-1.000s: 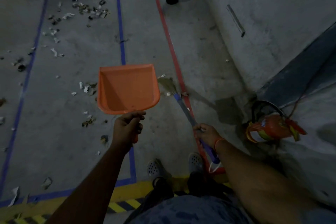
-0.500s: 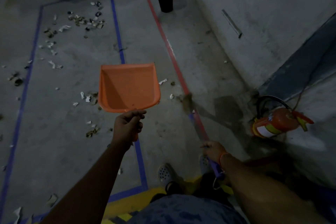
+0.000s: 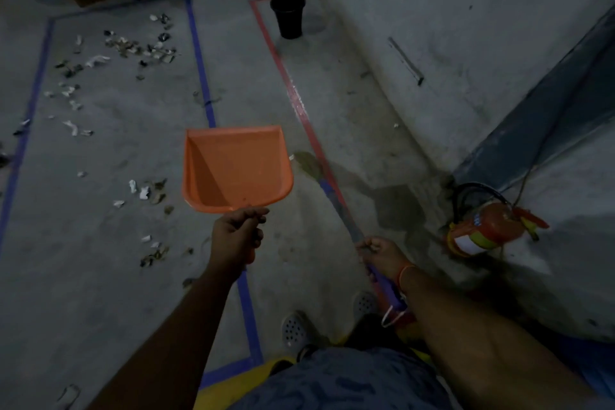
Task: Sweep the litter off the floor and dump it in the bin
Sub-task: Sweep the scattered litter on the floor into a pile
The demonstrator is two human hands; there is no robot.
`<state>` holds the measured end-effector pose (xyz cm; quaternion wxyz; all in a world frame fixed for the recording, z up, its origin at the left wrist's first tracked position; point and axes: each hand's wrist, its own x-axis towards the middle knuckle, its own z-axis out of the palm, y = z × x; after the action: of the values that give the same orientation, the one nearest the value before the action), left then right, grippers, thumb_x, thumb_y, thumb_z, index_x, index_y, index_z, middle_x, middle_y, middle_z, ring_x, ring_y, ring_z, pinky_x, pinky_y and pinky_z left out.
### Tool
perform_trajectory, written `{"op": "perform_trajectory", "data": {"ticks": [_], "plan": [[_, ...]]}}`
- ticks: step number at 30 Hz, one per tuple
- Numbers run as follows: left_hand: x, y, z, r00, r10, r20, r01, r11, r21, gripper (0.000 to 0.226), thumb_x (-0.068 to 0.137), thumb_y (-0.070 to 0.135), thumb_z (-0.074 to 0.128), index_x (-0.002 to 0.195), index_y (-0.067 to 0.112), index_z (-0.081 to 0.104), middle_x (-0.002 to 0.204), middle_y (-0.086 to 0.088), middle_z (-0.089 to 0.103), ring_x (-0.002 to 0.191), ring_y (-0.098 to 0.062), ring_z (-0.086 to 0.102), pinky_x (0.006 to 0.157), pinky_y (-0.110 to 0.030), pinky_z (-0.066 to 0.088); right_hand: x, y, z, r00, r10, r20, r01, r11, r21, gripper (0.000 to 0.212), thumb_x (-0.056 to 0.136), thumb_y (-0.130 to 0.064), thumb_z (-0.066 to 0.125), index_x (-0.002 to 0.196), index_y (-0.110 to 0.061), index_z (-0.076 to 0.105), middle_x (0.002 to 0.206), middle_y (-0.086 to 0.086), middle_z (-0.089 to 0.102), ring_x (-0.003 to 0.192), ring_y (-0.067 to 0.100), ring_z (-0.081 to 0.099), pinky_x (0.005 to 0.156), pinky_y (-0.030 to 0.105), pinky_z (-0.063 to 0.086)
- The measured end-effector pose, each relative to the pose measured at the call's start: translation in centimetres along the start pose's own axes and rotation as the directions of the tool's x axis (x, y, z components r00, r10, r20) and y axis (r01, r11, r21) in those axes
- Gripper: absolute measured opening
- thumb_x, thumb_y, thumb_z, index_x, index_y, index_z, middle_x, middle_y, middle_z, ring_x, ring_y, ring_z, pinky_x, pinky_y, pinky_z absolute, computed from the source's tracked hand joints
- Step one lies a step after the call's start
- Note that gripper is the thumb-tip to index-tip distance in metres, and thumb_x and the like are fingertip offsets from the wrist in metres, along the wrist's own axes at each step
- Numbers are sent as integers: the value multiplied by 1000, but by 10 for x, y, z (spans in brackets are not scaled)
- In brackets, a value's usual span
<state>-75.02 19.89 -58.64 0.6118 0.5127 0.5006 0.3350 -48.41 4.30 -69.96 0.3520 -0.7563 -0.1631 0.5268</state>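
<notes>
the left hand (image 3: 237, 236) reaches forward on an outstretched arm, fingers curled round the handle of the orange dustpan (image 3: 237, 168), which is held off the floor with its open mouth pointing away. the right hand (image 3: 382, 255) sits lower and nearer the body, wrist bent, fingers wrapped round the purple handle of the broom (image 3: 336, 201); its bristles lie on the concrete beside the red tape line (image 3: 299, 100), just right of the dustpan. litter (image 3: 146, 191) lies scattered inside the blue tape rectangle (image 3: 199, 60), left of the dustpan. the black bin (image 3: 288, 15) stands upright far ahead, near the wall. a red fire extinguisher (image 3: 489, 226) lies at right.
</notes>
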Motion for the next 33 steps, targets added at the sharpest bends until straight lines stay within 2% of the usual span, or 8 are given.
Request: {"op": "perform_trajectory", "data": {"ticks": [4, 7, 14, 21, 25, 27, 30, 33], "plan": [[14, -1, 12, 1000, -4, -3, 4, 1000, -24, 25, 98, -7, 47, 102, -3, 71, 85, -15, 62, 53, -17, 51, 45, -25, 38, 17, -17, -38, 994, -32, -105, 32, 999, -7, 23, 88, 9, 53, 88, -12, 62, 61, 17, 55, 40, 22, 49, 40, 25, 44], [31, 1, 27, 1000, -9, 1, 9, 1000, -28, 24, 98, -6, 48, 103, -4, 71, 85, -16, 62, 53, -17, 50, 46, -26, 38, 36, -30, -72, 987, -12, -163, 14, 1000, 10, 27, 88, 11, 51, 89, -14, 61, 65, 18, 55, 43, 23, 50, 40, 26, 44], [81, 16, 100, 999, -22, -23, 21, 999, -30, 24, 98, -9, 46, 102, -6, 70, 84, -17, 59, 50, -12, 50, 44, -24, 36, 107, -73, -165, 973, 29, -229, -21, 999, 36, 26, 88, 13, 49, 87, -11, 57, 62, 17, 50, 28, 17, 46, 35, 21, 41], [140, 37, 201, 998, -32, -51, 31, 999, -15, 26, 98, -10, 45, 103, -5, 70, 85, -17, 60, 50, -11, 52, 45, -23, 38, 186, -123, -267, 979, 83, -184, -76, 996, 49, 19, 92, 8, 50, 104, -6, 57, 67, 18, 54, 41, 23, 48, 37, 24, 44], [165, 51, 239, 998, -17, -60, 18, 1000, 12, 27, 98, -9, 46, 102, -2, 72, 85, -14, 64, 55, -16, 54, 46, -26, 41, 227, -147, -299, 975, 106, -195, -93, 993, 73, 22, 93, 7, 51, 112, -3, 56, 68, 20, 55, 39, 25, 50, 37, 25, 43], [175, 56, 252, 999, -16, -49, 17, 1000, 16, 28, 98, -8, 46, 101, 0, 72, 85, -13, 64, 55, -16, 53, 46, -25, 40, 245, -155, -308, 973, 125, -195, -108, 989, 98, 20, 95, 5, 49, 112, -4, 55, 68, 20, 54, 41, 25, 51, 38, 24, 43], [186, 58, 264, 1000, -8, -19, 9, 1000, 8, 27, 98, -6, 47, 102, 1, 72, 85, -12, 64, 54, -17, 52, 46, -24, 40, 260, -160, -314, 973, 133, -187, -115, 988, 100, 15, 96, 4, 46, 105, -6, 54, 54, 15, 55, 30, 19, 49, 34, 21, 42], [194, 61, 269, 1000, -6, -22, 7, 1000, 18, 27, 99, -5, 47, 102, 3, 73, 86, -11, 65, 55, -18, 53, 46, -25, 40, 264, -156, -313, 978, 157, -136, -152, 987, 50, 14, 95, 3, 48, 101, -6, 56, 61, 17, 52, 32, 21, 49, 34, 22, 42]]}}
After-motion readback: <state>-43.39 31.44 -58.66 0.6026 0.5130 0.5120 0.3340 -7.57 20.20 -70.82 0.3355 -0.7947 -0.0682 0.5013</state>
